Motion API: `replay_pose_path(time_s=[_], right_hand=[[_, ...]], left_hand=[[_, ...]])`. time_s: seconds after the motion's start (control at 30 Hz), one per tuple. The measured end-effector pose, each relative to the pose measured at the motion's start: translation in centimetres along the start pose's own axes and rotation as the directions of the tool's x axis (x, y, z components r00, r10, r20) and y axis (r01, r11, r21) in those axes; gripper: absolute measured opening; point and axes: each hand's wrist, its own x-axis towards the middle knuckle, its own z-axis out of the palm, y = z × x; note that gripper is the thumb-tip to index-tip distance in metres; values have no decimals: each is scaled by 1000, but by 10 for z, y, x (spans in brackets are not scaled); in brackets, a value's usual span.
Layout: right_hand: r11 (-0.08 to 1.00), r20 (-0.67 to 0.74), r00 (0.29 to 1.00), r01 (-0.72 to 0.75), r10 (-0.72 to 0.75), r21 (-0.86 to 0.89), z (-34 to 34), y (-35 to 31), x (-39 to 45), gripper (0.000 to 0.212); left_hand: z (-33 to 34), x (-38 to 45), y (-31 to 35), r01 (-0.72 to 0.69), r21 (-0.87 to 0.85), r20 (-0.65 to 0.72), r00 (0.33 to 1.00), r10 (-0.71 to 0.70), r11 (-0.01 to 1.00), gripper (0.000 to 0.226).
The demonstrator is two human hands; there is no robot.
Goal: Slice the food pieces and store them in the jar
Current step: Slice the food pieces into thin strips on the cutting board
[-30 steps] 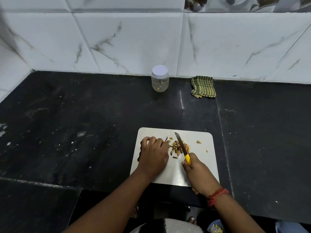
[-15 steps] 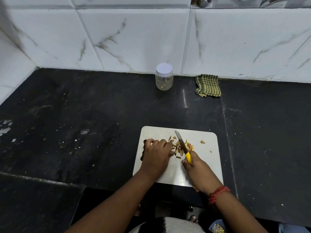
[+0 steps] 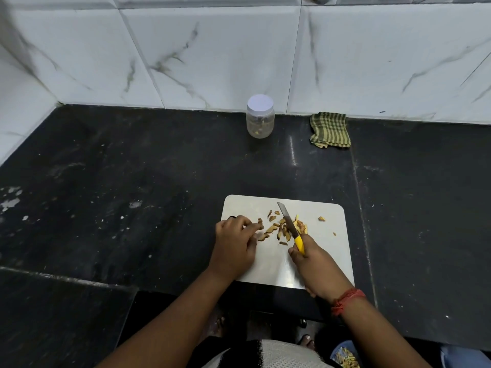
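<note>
We look down from head height at a dark stone counter (image 3: 132,181) set against a wall of white marble-patterned tiles (image 3: 212,49). Near the front edge of the counter lies a pale rectangular cutting board (image 3: 326,251) with rounded corners. Both of our hands are over it.

Our right hand (image 3: 316,266) is wrapped around the yellow handle of a small knife (image 3: 291,225). The blade points away from us and slightly left, and it lies across a loose heap of tan and brown food pieces (image 3: 281,228) in the middle of the board. We cannot tell whether the edge is pressing into a piece or only resting among them. A red thread band (image 3: 346,301) circles the right wrist.

Our left hand (image 3: 235,244) rests on the left part of the board, knuckles up, fingers curled, its fingertips (image 3: 259,227) at the left edge of the heap. We cannot tell whether they pinch a piece or only touch it. The two hands are apart, with the heap between them.

A few stray bits lie well to the right of the heap, toward the board's right edge.

The jar (image 3: 260,116) stands upright at the back of the counter, just in front of the tiles and well apart from the board. It is clear, a white lid is on it, and a few pale bits show inside. To its right, also at the wall, lies a crumpled green striped cloth (image 3: 329,130).
</note>
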Motion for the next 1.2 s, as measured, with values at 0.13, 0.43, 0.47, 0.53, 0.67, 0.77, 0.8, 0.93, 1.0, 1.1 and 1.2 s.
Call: replay_pose_path(time_s=[0.13, 0.43, 0.47, 0.53, 0.67, 0.77, 0.8, 0.93, 1.0, 1.1, 1.2], right_hand=[[999, 13, 1000, -7, 6, 41, 3, -1, -4, 15], [1000, 44, 999, -23, 23, 8, 9, 2, -18, 11], [999, 50, 998, -35, 35, -4, 11, 3, -20, 13], [998, 52, 997, -59, 60, -10, 14, 6, -24, 15], [997, 44, 998, -47, 49, -56, 19, 8, -32, 15], [985, 42, 999, -2, 10, -175, 26, 10, -35, 14], [975, 45, 999, 19, -9, -223, 29, 11, -36, 12], [947, 42, 998, 60, -50, -315, 38, 14, -35, 10], [944, 34, 999, 50, -41, -326, 39, 14, -32, 9], [939, 40, 999, 39, -27, -342, 41, 13, -29, 8], [933, 37, 998, 54, -44, -355, 41, 14, -28, 8]], left_hand=[[-1, -2, 1, -38, 70, 65, 997, 34, 997, 18], [0, -1, 14, 48, 78, 117, 991, -57, 996, 18], [1, -1, 18, 51, 74, 131, 990, -60, 996, 20], [2, -2, 25, 34, 69, 142, 989, -44, 997, 23], [4, -6, 29, 91, 46, 58, 994, -93, 995, 24], [4, -7, 24, 124, 35, 71, 989, -126, 992, 25], [4, -6, 23, 148, 18, 84, 985, -149, 989, 25], [5, -4, 25, 260, -64, 121, 960, -251, 964, 22], [4, -2, 29, 291, -72, 125, 952, -280, 954, 20], [2, 0, 31, 333, -96, 136, 938, -319, 938, 17], [1, 2, 33, 365, -113, 154, 925, -347, 924, 14]])
